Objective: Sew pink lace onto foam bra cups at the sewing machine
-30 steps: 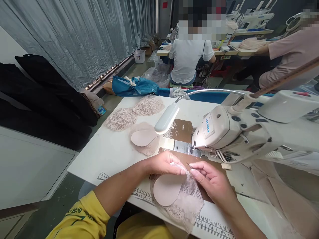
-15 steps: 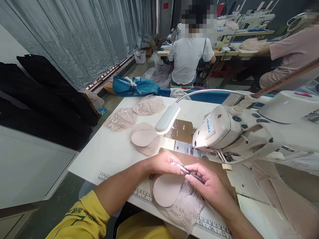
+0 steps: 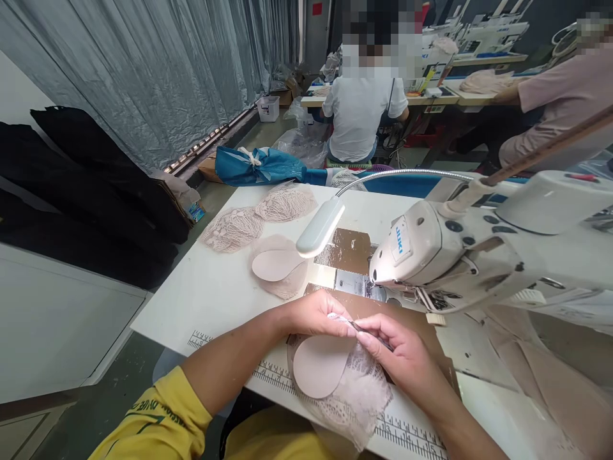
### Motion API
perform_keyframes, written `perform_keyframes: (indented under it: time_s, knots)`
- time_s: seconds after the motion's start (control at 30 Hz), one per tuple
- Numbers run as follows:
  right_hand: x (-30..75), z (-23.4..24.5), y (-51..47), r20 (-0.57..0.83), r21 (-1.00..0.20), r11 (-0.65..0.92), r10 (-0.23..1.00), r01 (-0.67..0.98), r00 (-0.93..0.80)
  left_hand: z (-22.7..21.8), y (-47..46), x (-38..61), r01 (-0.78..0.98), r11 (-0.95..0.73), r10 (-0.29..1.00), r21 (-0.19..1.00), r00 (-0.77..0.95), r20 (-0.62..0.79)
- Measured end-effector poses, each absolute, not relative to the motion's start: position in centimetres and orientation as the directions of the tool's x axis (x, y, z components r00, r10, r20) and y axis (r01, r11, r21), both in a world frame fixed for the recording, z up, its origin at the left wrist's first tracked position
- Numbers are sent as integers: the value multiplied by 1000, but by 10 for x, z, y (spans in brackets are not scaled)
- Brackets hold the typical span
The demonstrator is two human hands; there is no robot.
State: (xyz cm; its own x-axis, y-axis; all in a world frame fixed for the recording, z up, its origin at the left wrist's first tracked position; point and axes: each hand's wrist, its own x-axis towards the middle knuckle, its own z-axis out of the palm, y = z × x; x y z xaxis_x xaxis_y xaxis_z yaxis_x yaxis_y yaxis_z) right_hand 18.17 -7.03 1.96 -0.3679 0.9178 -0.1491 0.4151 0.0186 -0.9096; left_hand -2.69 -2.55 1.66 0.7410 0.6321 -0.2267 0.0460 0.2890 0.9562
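My left hand (image 3: pixel 322 314) is closed, thumb and fingers pinching the edge of a pale lace bra cup piece (image 3: pixel 366 390). Below the hands this piece hangs toward the table's front edge, with a smooth beige foam cup (image 3: pixel 320 369) showing on it. In my right hand (image 3: pixel 395 345), also closed, is a slim dark tool (image 3: pixel 355 326), snips or tweezers by its shape. Its tip meets the pinched lace edge beside my left fingertips; my fingers cover most of it. Another lace piece with a beige cup (image 3: pixel 272 265) lies farther back on the table.
A white JUKI sewing machine (image 3: pixel 412 249) stands at right, with a lamp (image 3: pixel 320 227) on a bent neck. More lace cups (image 3: pixel 234 229) lie on the white table (image 3: pixel 191 300). Beige fabric (image 3: pixel 541 383) is at far right. Two people (image 3: pixel 359 118) sit beyond.
My right thumb and fingers have drawn together along the slim dark tool, hiding more of it. My left hand keeps its pinch on the lace, and the view shifts slightly.
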Motion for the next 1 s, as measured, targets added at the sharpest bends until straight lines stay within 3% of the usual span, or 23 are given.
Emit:
perform_keyframes:
  time_s: [0.2, 0.3, 0.47, 0.6, 0.77, 0.87, 0.93, 1.0]
  knots:
    - [180, 5, -67, -141, -949, -66, 963, 308, -229, 12, -27, -24, 64, 256, 641, 965, 736, -219]
    - [176, 3, -65, -191, -960, -126, 947, 249, -257, 10, -24, -27, 82, 207, 601, 975, 776, -193]
    - [181, 15, -62, -224, -884, -10, 886, 468, -406, 16, -14, -53, 250, 31, 512, 968, 828, -230]
    - [187, 15, -59, -167, -877, 79, 875, 475, -454, 20, -16, -61, 341, -23, 611, 940, 749, -256]
    - [177, 16, -62, -194, -863, 47, 888, 502, -418, 34, -30, -47, 328, -182, 691, 927, 713, -117]
    - [175, 21, -66, -169, -849, 94, 884, 520, -436, 48, -40, -53, 370, -223, 800, 902, 599, -48]
    - [178, 22, -69, -143, -866, 105, 885, 489, -443, 55, -48, -64, 450, -161, 850, 879, 516, -108]
    - [181, 23, -71, -128, -887, 104, 881, 450, -456, 55, -55, -73, 510, -43, 825, 859, 503, -257]
